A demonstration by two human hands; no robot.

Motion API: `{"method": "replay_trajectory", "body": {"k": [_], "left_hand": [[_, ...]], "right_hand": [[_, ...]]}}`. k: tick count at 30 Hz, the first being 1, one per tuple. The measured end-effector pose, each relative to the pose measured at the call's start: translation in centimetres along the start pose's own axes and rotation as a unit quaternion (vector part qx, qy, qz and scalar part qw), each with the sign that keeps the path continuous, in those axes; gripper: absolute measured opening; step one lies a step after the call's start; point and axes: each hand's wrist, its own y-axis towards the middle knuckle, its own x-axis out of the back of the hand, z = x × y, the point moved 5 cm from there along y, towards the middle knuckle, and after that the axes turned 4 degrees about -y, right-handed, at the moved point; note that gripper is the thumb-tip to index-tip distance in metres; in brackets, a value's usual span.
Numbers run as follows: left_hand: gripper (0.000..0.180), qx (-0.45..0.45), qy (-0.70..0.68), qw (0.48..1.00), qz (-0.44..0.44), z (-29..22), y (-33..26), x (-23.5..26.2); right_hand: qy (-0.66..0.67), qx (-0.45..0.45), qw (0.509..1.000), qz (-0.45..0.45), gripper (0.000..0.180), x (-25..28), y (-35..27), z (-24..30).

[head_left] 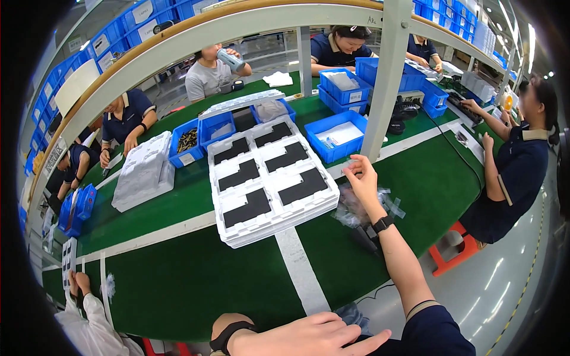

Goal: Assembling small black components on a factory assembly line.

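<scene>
My right hand (361, 181), with a dark watch on its wrist, is raised beside a stack of white trays (267, 172). Its thumb and fingers come together in a pinch; whatever may be between them is too small to make out. Below it lies a loose pile of small clear plastic pieces (362, 207). Several black L-shaped pieces (246, 206) sit in the top tray's recesses. Close to me, at the lower edge of the view, my left hand (303, 337) wears a black wristband. Its fingers stretch out to the right, apart and with nothing in them.
A blue bin (336, 136) with small items stands behind my right hand, next to a grey upright post (386, 83). To the left are another white tray stack (145, 169) and a blue bin of brass-coloured parts (187, 142). Several co-workers sit around the green table (196, 267).
</scene>
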Motion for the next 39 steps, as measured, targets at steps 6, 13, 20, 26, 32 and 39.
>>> {"method": "replay_trajectory", "body": {"k": [6,13,20,26,32,39], "left_hand": [[0.049,0.013,0.004,1.000,-0.005,-0.2,-0.1,0.1],[0.048,0.057,0.020,0.998,-0.033,-0.1,-0.8,0.8],[0.047,0.045,0.030,0.998,-0.014,0.1,-0.4,0.3],[0.045,-0.037,0.008,0.999,-0.028,-0.3,0.5,-0.1],[0.043,-0.114,0.036,0.992,-0.028,-1.0,0.9,-1.5],[0.042,-0.156,0.068,0.985,-0.019,-1.7,0.4,-1.6]], "right_hand": [[-0.022,0.011,1.000,-0.004,0.028,0.6,0.1,0.5],[-0.022,0.006,1.000,0.001,0.022,0.3,-0.3,0.0],[-0.009,0.001,1.000,-0.001,0.016,0.2,0.0,-0.5],[-0.022,-0.008,1.000,0.001,0.011,0.2,0.1,-0.3],[-0.017,-0.006,1.000,-0.005,0.010,0.2,0.0,-0.2],[-0.024,0.008,1.000,-0.011,0.012,0.2,0.2,0.1]]}}
